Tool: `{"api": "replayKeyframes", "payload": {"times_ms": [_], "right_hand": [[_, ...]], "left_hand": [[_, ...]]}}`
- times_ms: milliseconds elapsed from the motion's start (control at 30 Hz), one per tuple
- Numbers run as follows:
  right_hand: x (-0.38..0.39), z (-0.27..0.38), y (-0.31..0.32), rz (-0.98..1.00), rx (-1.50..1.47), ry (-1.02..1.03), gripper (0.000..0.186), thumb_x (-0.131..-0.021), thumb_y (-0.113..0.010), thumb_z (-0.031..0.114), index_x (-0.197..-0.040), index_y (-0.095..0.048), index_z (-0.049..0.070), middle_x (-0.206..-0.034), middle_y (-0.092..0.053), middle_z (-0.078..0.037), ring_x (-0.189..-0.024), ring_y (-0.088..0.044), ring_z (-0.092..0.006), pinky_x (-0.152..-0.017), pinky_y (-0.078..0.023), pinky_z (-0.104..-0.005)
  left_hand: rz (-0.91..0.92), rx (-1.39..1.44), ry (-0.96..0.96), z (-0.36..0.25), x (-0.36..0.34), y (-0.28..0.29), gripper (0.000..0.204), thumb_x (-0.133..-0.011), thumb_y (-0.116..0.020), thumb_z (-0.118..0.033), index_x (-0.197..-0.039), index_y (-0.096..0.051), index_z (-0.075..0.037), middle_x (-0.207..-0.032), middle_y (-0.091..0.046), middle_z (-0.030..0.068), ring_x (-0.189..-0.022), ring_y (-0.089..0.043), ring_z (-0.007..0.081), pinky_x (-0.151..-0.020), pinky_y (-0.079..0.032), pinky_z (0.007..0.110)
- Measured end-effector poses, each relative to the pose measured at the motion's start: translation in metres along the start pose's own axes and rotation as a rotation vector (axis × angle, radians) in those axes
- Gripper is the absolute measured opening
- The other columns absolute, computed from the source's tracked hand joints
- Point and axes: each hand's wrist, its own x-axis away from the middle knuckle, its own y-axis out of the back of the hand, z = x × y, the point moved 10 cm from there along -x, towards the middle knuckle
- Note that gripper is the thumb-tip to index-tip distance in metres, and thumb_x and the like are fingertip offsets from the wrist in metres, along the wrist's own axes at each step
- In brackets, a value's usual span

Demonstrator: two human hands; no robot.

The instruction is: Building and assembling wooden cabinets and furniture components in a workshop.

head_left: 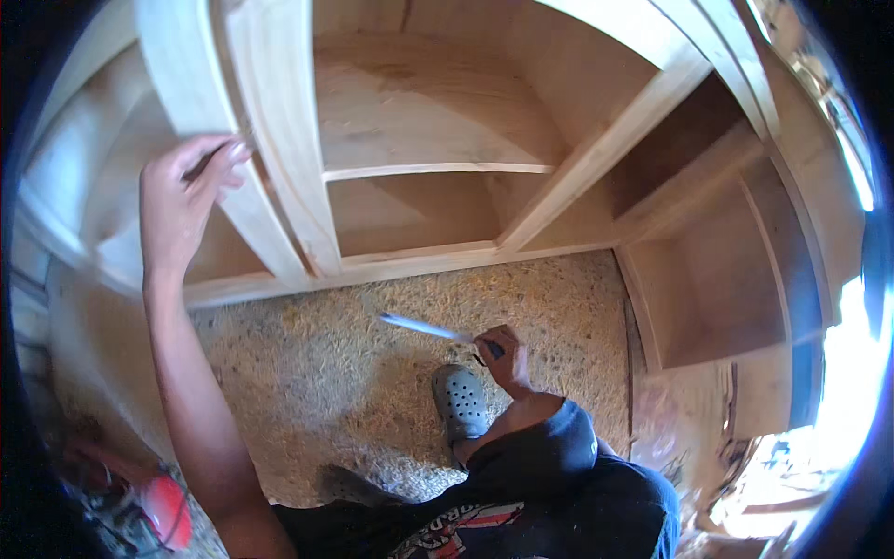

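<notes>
My left hand is raised in front of an upright pale wooden post of the cabinet's face frame, its fingers curled together at the post; whether they grip the wood or something small, I cannot make out. Lower down, my right hand grips a long, thin, silvery-blue strip with a dark end, held out over the speckled floor. Behind both hands stands the unfinished wooden cabinet, with open compartments, shelves and upright dividers.
At the right a wooden box section with a shelf joins the cabinet, beside a bright opening. My grey perforated clog is below my right hand. A red object lies among dark, tangled clutter at the lower left.
</notes>
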Motion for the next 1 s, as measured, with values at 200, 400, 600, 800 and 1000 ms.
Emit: {"api": "replayKeyframes", "payload": {"times_ms": [200,400,600,800,1000], "right_hand": [[0.031,-0.012,0.006,-0.050,0.059,-0.042,0.012,-0.085,-0.075,0.012,-0.095,-0.076,0.006,-0.087,-0.068,-0.011,-0.081,-0.068,-0.0251,-0.074,-0.054,-0.0359],[0.039,-0.040,0.030,0.000,0.007,-0.392,0.042,-0.086,-0.071,0.018,-0.127,-0.065,0.009,-0.092,-0.071,-0.012,-0.086,-0.071,-0.0288,-0.076,-0.054,-0.0392],[0.056,-0.037,0.060,0.233,0.151,-0.663,0.050,-0.086,-0.073,0.039,-0.128,-0.063,0.014,-0.084,-0.073,-0.014,-0.080,-0.072,-0.0354,-0.072,-0.055,-0.0482],[0.129,-0.004,0.139,0.621,0.401,-0.556,0.059,-0.083,-0.077,0.050,-0.126,-0.066,0.011,-0.110,-0.074,-0.021,-0.104,-0.070,-0.0400,-0.088,-0.056,-0.0508],[0.143,0.065,0.256,0.927,0.372,-0.623,0.063,-0.086,-0.069,0.063,-0.114,-0.074,0.007,-0.112,-0.074,-0.021,-0.103,-0.071,-0.0422,-0.088,-0.057,-0.0515]], "left_hand": [[-0.006,-0.018,0.027,-0.007,-0.003,0.022,0.026,-0.103,-0.066,-0.018,-0.120,-0.072,0.001,-0.101,-0.078,0.0098,-0.080,-0.072,0.0126,-0.067,-0.053,0.024],[-0.040,-0.019,-0.198,-0.058,0.020,0.074,0.026,-0.106,-0.058,-0.013,-0.122,-0.069,0.005,-0.102,-0.076,0.0160,-0.083,-0.070,0.0161,-0.075,-0.056,0.029],[0.024,0.136,-0.109,-0.068,0.048,0.116,0.029,-0.107,-0.056,-0.019,-0.120,-0.066,0.006,-0.100,-0.074,0.0164,-0.083,-0.069,0.0200,-0.080,-0.058,0.033],[-0.057,0.150,0.666,0.093,0.164,0.134,0.031,-0.106,-0.061,-0.028,-0.082,-0.061,-0.009,-0.077,-0.060,-0.0019,-0.069,-0.053,0.0067,-0.059,-0.044,0.027],[0.920,-0.735,0.459,0.054,0.325,0.048,0.016,-0.080,-0.074,-0.021,-0.092,-0.078,-0.011,-0.084,-0.075,0.0055,-0.071,-0.071,0.0200,-0.063,-0.057,0.033]]}}
